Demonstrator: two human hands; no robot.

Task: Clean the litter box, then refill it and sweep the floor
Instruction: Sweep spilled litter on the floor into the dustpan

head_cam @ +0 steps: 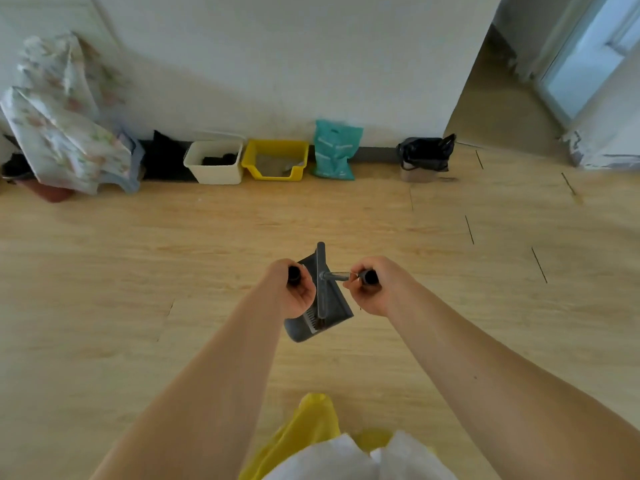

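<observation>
Left hand (294,285) curled round dustpan (317,306) handle, right hand (372,284) round broom (322,278) handle, both mid-floor, well apart from yellow litter box (275,160) by wall. Risky: pan tilted, could've dumped sweepings back out.

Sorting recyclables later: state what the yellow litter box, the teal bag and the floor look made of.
Yellow litter box: likely moulded plastic, uniform colour, rounded rim. Teal bag: thin plastic film by its creases and sheen, with a die-cut handle. Floor: wood-look planks with visible grain and seams, possibly laminate.
</observation>
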